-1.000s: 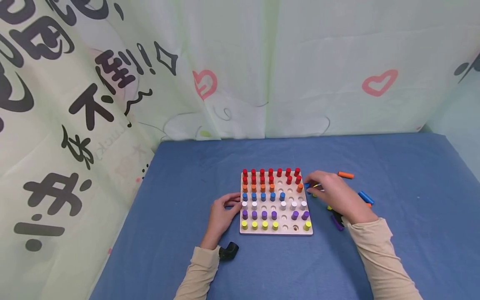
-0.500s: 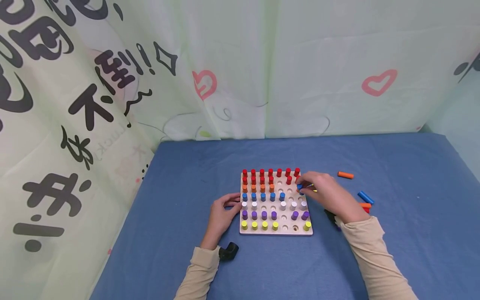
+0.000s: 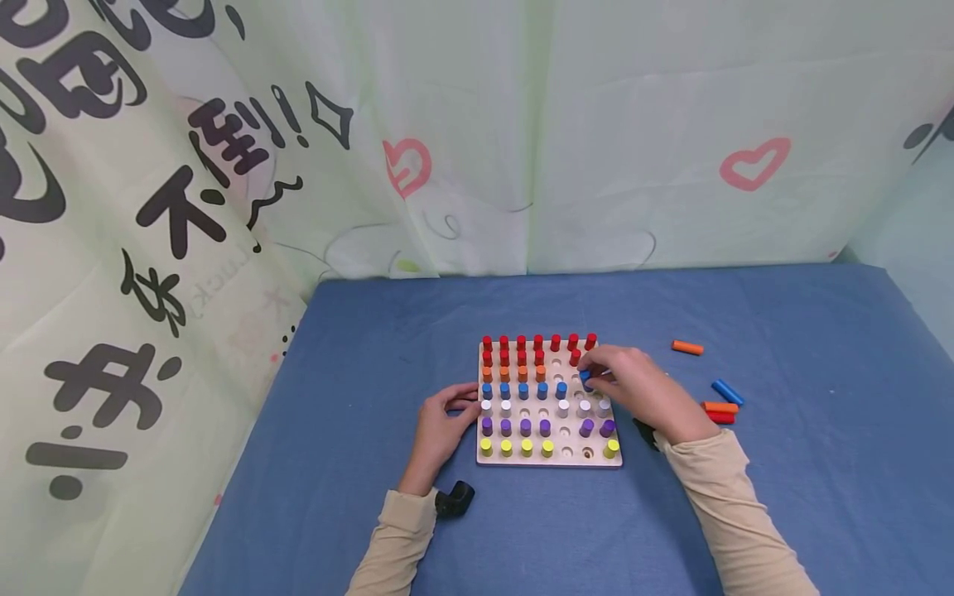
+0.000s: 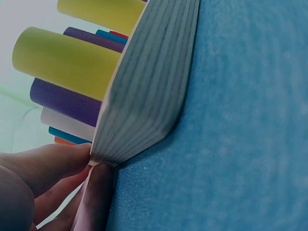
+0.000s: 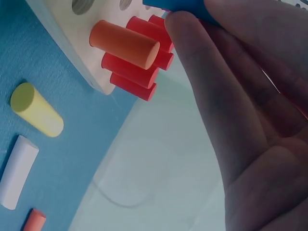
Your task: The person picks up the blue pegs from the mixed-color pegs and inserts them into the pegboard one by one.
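A wooden pegboard (image 3: 547, 463) carries rows of red, orange, blue, white, purple and yellow pegs, with several bare holes on its right half. At the board's left edge my left hand (image 3: 441, 424) holds it between thumb and fingers; in the left wrist view the thumb lies at the edge near the pegs. My right hand (image 3: 643, 391) is over the board's right side, pinching a blue peg (image 3: 585, 377) between thumb and fingertips. In the right wrist view that blue peg shows only in part at the top, while an orange peg (image 5: 122, 44) stands in the board nearby.
To the right on the blue cloth lie loose orange (image 3: 687, 348), blue (image 3: 727, 392) and red (image 3: 720, 418) pegs. A yellow peg (image 5: 37, 109) and a white peg (image 5: 18, 172) lie beside the board. A printed curtain (image 3: 641, 165) hangs behind the table.
My right hand has moved left with the blue peg, from beside the board to over its holes. My left hand has stayed at the left edge.
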